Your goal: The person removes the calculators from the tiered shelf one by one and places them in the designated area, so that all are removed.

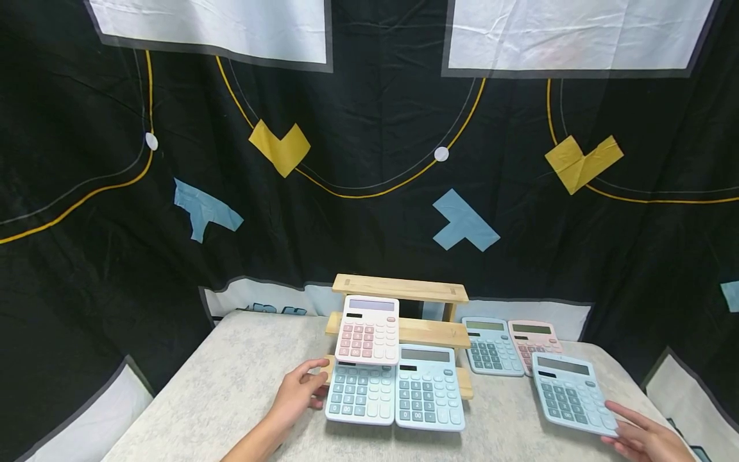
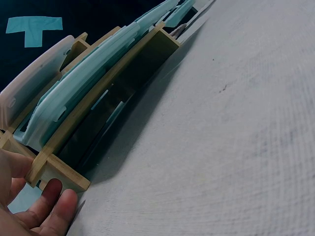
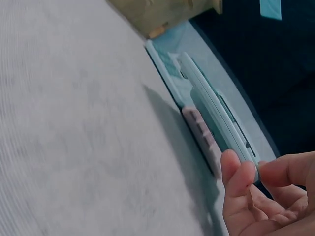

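My right hand (image 1: 646, 436) pinches a light blue calculator (image 1: 571, 391) by its lower right edge. In the right wrist view that calculator (image 3: 221, 113) is tilted above the tabletop. My left hand (image 1: 297, 394) grips the left end of a tiered wooden rack (image 1: 401, 287); the left wrist view shows fingertips (image 2: 61, 206) around its low end post. A white and pink calculator (image 1: 367, 330) leans on the rack's middle tier. Below it, two light blue calculators stand side by side, the left one (image 1: 360, 394) partly covered by the pink one, the right one (image 1: 429, 388) in full view.
Behind the held calculator, another blue calculator (image 1: 493, 346) and a pink calculator (image 1: 534, 340) lie on the pale tabletop (image 1: 231, 366), right of the rack. A black cloth (image 1: 369, 244) with yellow and blue tape hangs behind the table.
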The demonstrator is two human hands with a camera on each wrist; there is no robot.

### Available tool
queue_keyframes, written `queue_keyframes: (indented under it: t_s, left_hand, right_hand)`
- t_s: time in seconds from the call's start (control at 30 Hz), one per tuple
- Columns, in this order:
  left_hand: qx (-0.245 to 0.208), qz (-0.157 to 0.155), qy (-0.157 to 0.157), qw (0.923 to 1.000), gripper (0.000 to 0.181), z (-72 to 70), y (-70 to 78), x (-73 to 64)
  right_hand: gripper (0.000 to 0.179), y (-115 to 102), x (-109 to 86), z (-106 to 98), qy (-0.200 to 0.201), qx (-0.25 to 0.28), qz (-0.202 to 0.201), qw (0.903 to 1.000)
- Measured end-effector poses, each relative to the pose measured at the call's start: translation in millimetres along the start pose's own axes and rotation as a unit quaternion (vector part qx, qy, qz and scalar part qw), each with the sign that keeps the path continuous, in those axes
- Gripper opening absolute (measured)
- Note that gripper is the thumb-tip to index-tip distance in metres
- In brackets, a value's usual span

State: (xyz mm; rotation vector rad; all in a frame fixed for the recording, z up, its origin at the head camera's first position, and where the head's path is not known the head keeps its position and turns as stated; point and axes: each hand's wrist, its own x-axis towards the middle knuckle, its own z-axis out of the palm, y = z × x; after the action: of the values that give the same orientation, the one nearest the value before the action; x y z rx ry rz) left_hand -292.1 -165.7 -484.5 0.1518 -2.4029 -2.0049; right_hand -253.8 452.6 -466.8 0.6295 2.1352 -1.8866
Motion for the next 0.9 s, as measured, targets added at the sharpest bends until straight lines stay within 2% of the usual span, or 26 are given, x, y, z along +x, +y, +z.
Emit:
queue_keyframes:
  t_s: [0.33, 0.63, 0.9]
  left_hand:
    - [0.006, -0.001, 0.01, 0.9999, 0.04, 1.2, -1.4, 2.6]
    - [0.005, 0.001, 0.005, 1.0, 0.04, 1.4, 1.6, -0.8]
    - [0.004, 0.001, 0.004, 1.0, 0.042, 0.6, 2.1, -1.4]
  right_hand:
    - [0.07, 14, 12.1, -14, 0.007, -0.011, 0.014, 0.9998]
    - [0.074, 15, 19.2, -17, 0.006, -0.026, 0.026, 0.9993]
    - [0.069, 12, 20.0, -17, 0.01, -0.057, 0.024, 0.998]
